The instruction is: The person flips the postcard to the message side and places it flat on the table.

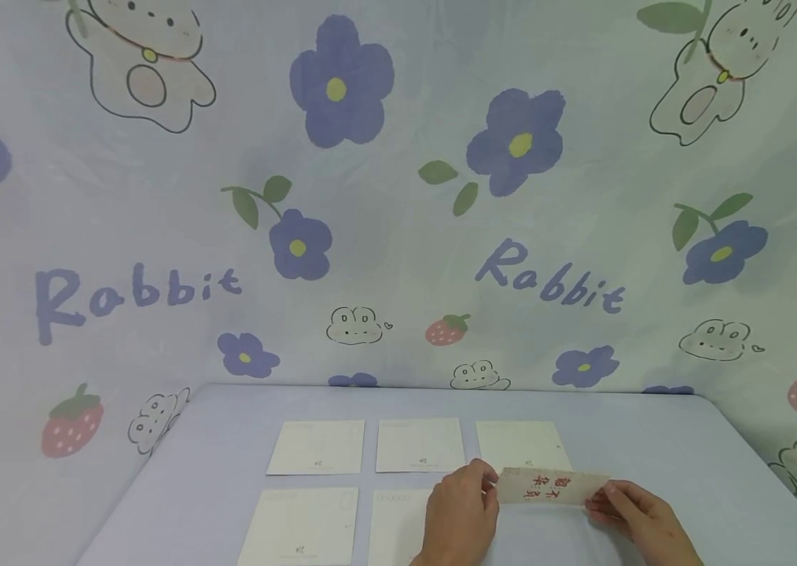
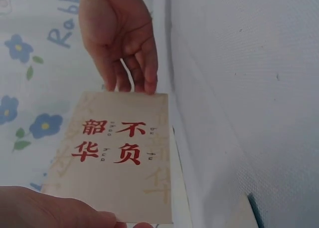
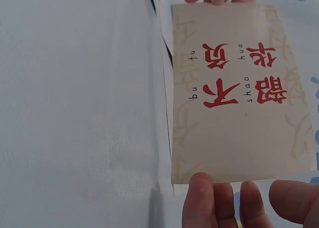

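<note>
A cream postcard (image 1: 552,487) with red Chinese characters is held up above the table between both hands. My left hand (image 1: 460,511) pinches its left end with thumb and fingers. At the opposite end, my right hand (image 1: 642,519) grips the short edge. The left wrist view shows the printed face of the postcard (image 2: 119,158), with small pinyin beside the characters and pale lettering along its edges. In the right wrist view, the right fingers (image 3: 200,198) lie at the near edge of the card.
Several postcards lie blank side up in two rows: a back-row left card (image 1: 317,448), a middle one (image 1: 420,446), a right one (image 1: 522,442) partly behind the held card, a front-left card (image 1: 299,525) and one (image 1: 398,523) partly covered by my left hand. A patterned curtain (image 1: 398,196) hangs behind the table.
</note>
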A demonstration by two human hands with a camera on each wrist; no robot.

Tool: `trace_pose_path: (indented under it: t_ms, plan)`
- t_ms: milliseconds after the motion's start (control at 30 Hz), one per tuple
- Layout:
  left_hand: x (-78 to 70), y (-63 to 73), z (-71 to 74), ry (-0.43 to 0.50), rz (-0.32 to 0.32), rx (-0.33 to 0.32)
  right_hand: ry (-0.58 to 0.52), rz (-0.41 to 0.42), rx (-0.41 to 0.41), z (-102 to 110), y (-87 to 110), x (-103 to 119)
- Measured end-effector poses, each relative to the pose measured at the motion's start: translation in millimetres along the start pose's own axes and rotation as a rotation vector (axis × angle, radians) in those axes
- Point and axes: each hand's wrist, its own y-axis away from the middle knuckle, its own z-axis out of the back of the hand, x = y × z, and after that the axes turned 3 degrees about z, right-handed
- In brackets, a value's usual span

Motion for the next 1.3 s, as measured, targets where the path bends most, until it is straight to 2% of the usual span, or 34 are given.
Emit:
trace_pose_path:
  t_ms: [300,767,933,1133,1300]
  plan:
    - [-0.9,-1.0,2.0,0.049,0.002,0.038,-0.022,-0.010,0.000,3.2,-1.4,1.0]
    - [-1.4,-1.9,4.6,0.109,0.009,0.040,-0.064,-0.033,0.041,6.9,-3.3,-0.1]
    - [-0.2,-2.5,4.1,0.109,0.002,0.038,-0.040,-0.021,0.097,9.6,-3.0,-1.0]
    - [0.5,-2.6,4.0,0.102,0.008,0.035,-0.030,-0.054,0.060,7.7,-3.3,0.6]
    - [0.4,-3.2,4.5,0.096,0.031,0.054,-0.029,-0.066,0.081,9.2,-3.3,1.5]
